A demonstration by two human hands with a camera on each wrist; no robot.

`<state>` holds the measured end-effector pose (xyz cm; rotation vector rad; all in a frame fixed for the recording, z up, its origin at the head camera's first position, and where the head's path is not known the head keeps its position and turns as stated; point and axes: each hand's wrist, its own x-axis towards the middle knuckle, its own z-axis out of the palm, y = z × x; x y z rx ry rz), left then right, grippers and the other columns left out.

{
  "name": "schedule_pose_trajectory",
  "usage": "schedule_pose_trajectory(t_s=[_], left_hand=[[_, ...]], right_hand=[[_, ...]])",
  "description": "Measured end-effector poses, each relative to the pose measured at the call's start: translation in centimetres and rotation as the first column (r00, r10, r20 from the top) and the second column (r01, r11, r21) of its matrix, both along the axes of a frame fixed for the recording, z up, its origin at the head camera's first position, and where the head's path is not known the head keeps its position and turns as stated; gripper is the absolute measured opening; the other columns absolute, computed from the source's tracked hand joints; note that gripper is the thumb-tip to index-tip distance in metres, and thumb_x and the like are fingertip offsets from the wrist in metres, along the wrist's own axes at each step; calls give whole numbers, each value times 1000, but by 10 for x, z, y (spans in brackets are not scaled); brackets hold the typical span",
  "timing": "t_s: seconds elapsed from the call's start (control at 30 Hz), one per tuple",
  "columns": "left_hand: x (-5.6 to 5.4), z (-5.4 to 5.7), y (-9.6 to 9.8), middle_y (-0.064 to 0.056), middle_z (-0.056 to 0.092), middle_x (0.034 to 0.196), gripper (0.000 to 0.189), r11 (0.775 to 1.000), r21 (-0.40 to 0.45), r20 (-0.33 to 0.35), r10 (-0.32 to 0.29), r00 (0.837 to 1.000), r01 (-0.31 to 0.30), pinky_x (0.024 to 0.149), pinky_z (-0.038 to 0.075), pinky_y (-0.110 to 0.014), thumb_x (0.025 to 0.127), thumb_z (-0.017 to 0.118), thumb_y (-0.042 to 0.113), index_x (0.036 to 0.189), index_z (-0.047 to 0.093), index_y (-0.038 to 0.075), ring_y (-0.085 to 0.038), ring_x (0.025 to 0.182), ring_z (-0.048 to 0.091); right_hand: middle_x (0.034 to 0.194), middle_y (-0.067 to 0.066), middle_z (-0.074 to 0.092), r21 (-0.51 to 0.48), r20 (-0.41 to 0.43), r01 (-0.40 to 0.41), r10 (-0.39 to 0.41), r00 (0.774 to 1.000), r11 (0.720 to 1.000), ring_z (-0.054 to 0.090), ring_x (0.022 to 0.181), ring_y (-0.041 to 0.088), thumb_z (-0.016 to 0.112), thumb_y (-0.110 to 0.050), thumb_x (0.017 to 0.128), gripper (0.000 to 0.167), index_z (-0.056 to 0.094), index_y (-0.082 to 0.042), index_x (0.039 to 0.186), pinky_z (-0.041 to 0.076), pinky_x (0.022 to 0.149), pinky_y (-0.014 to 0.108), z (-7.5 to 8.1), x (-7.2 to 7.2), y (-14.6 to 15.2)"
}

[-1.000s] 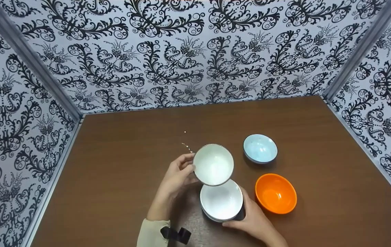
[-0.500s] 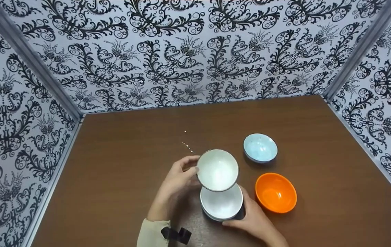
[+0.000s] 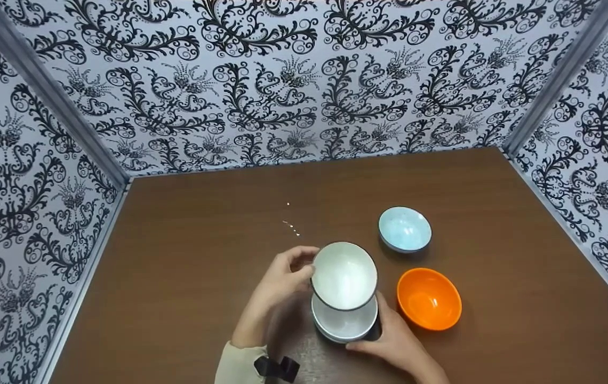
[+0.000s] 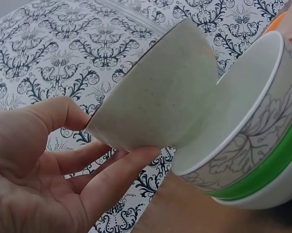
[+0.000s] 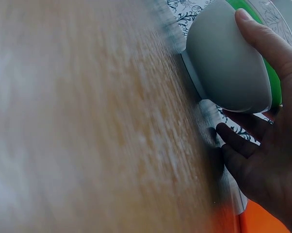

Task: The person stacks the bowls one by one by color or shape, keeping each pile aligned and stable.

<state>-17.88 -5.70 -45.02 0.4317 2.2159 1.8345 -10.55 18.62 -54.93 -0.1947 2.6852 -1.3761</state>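
The pale bowl (image 3: 344,276) is nearest my head view, held up over the far part of the stack (image 3: 344,324). I have the left hand (image 3: 281,280) pinching it at its left side, thumb and fingers clamped on the wall by the rim. From the left wrist I see it tilted, its rounded outside turned to the stack's mouth; whether the two touch I cannot tell. A cream sleeve (image 3: 240,365) and a black strap (image 3: 277,368) show behind that hand.

The stack stands upright on the table (image 3: 202,266), just below the pale bowl. My right hand (image 3: 396,341) grips it from the right, thumb on the near side and fingers round the other. My wrist views show a leaf drawing and a green band above a plain white lower part. I cannot tell how many bowls are nested there.

Just right of that hand sits the orange bowl (image 3: 429,300), upright. Farther out I see the blue bowl (image 3: 404,229), apart from it. Small white flecks (image 3: 297,233) lie beyond the left hand. Farthest off, black-scrolled wallpaper (image 3: 293,96) covers the walls, with grey trim (image 3: 53,101) at the corners.
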Motion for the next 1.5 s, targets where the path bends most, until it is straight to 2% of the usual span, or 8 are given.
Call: schedule_pose_trajectory(t_s=[0.17, 0.33, 0.4, 0.5, 0.77, 1.0, 1.23, 1.5], left_hand=[[4, 3, 1, -24, 68, 115, 36, 998, -60, -25, -10, 1000, 8, 71, 50, -21, 89, 56, 2, 124, 63, -6, -24, 97, 64], [8, 5, 4, -23, 69, 117, 34, 991, -137, -66, -21, 998, 12, 85, 57, -35, 90, 58, 1, 122, 66, -4, -34, 105, 67], [8, 5, 5, -23, 69, 118, 32, 986, -166, -86, -26, 996, 11, 91, 57, -41, 90, 59, 1, 121, 67, -4, -35, 107, 68], [9, 6, 7, -22, 69, 118, 31, 981, -193, -97, -31, 995, 12, 92, 57, -44, 90, 59, 0, 120, 68, -3, -35, 107, 68], [10, 8, 11, -18, 71, 113, 31, 959, -283, -129, -40, 991, 2, 88, 58, -42, 87, 58, -1, 116, 71, 1, -33, 100, 70], [11, 8, 16, -16, 74, 107, 27, 948, -318, -131, -46, 990, 2, 85, 58, -39, 87, 60, 0, 111, 72, 2, -30, 97, 72], [12, 10, 21, -14, 74, 105, 26, 937, -348, -151, -34, 988, -21, 84, 59, -37, 86, 60, -2, 108, 73, 1, -30, 97, 72], [15, 14, 27, -13, 74, 106, 23, 901, -428, -198, -17, 980, -71, 81, 59, -35, 88, 61, -2, 106, 75, 4, -27, 96, 73]], right_hand=[[152, 3, 47, -14, 17, -2, 2, 1000, 1000, 49, 131, 17, 92, -54, 59, 124, 26, -12, 155, 39, 115, 42, 1, 0, 1], [155, 4, 44, -13, 31, 0, 1, 1000, 1000, 47, 134, 17, 91, -56, 60, 127, 22, -13, 157, 36, 117, 46, 2, 0, 1], [154, 3, 44, -17, 34, 3, -3, 999, 1000, 47, 134, 17, 91, -56, 60, 127, 21, -14, 158, 36, 118, 46, 2, 0, 0], [154, -1, 45, -38, 38, 12, -10, 999, 999, 47, 134, 15, 92, -54, 59, 127, 20, -18, 158, 35, 119, 41, 2, 0, 0], [147, -5, 51, -52, -38, -3, 1, 999, 999, 52, 128, 12, 92, -54, 60, 122, 26, -19, 156, 40, 114, 32, -1, 2, 0], [142, -8, 54, -103, -8, -4, 3, 1000, 995, 53, 125, 11, 92, -52, 61, 113, 32, -25, 152, 42, 113, 34, -1, 1, 1], [141, -8, 55, -120, -19, -6, 3, 1000, 993, 54, 124, 11, 93, -50, 60, 111, 33, -26, 151, 42, 113, 33, -1, 3, 1], [144, -6, 53, -83, -42, 0, -4, 999, 997, 54, 126, 13, 92, -52, 60, 116, 30, -22, 154, 43, 113, 36, -2, 2, 1]])
